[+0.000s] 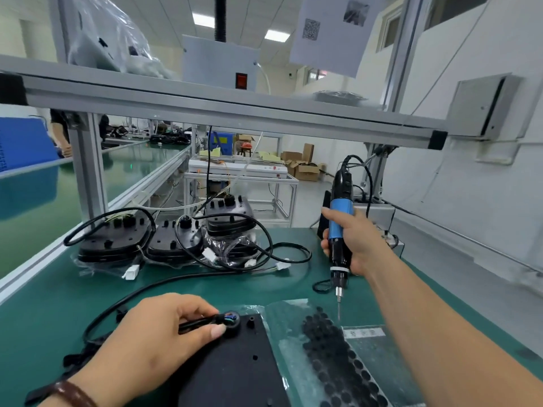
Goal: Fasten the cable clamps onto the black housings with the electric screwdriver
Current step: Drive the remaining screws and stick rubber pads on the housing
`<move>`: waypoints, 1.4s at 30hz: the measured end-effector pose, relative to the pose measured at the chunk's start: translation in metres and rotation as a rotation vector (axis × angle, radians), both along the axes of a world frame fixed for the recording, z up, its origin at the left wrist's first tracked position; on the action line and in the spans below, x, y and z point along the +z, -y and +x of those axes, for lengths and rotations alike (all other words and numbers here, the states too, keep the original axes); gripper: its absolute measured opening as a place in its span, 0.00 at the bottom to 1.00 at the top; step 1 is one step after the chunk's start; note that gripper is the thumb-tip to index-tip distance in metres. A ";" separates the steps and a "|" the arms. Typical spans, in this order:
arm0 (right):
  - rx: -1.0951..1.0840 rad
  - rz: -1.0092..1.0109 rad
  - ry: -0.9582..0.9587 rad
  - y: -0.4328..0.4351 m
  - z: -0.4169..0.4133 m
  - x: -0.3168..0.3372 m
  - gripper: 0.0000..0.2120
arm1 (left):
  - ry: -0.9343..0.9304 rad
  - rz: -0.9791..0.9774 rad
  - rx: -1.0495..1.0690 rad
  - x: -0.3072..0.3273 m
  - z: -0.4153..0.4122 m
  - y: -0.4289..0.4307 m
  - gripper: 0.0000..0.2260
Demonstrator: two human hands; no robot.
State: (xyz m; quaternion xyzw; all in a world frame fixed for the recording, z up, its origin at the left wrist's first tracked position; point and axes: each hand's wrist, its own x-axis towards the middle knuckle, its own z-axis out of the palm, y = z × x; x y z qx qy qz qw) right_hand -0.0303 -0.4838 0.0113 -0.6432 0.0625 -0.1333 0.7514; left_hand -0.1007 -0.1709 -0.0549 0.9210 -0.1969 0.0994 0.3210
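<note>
A black housing [235, 365] lies flat on the green mat in front of me. My left hand [152, 336] pinches the black cable [199, 321] where it meets a round clamp [232, 324] on the housing's upper edge; coloured wire ends show there. My right hand [352, 239] grips the blue and black electric screwdriver [339, 227] upright. Its bit [339, 308] hangs above a clear bag, to the right of the housing and apart from it.
Several black housings [164, 239] with looped cables and white connectors stand at the back of the green bench [58, 304]. A clear bag of small black round parts [335, 353] lies right of the housing. An aluminium frame rail [205, 104] crosses overhead.
</note>
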 end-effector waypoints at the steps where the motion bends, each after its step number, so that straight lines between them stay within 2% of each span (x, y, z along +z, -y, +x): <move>1: -0.008 -0.006 -0.021 0.006 -0.002 -0.002 0.16 | 0.001 -0.003 0.001 0.000 0.000 0.000 0.11; 16: -0.064 -0.026 -0.126 0.044 -0.011 -0.037 0.17 | 0.000 0.018 -0.012 0.003 0.003 0.002 0.12; 21: -0.138 -0.106 -0.087 0.048 -0.011 -0.037 0.16 | 0.011 0.051 -0.024 0.012 0.002 0.000 0.21; 23: -0.189 -0.213 -0.098 0.051 -0.012 -0.034 0.17 | 0.034 0.103 -0.060 0.019 0.002 0.005 0.26; 26: -0.279 -0.388 -0.104 0.055 -0.013 -0.027 0.17 | 0.023 0.250 -0.135 0.032 0.007 0.023 0.28; 31: -0.452 -0.655 -0.067 0.060 -0.014 -0.020 0.22 | -0.160 0.415 -0.272 0.049 0.024 0.079 0.34; 37: -0.416 -0.570 -0.012 0.064 -0.018 -0.032 0.18 | -0.319 0.603 -0.312 0.032 0.046 0.149 0.43; 42: -0.486 -0.596 0.055 0.062 -0.020 -0.042 0.14 | -0.331 0.764 -0.253 0.021 0.053 0.167 0.49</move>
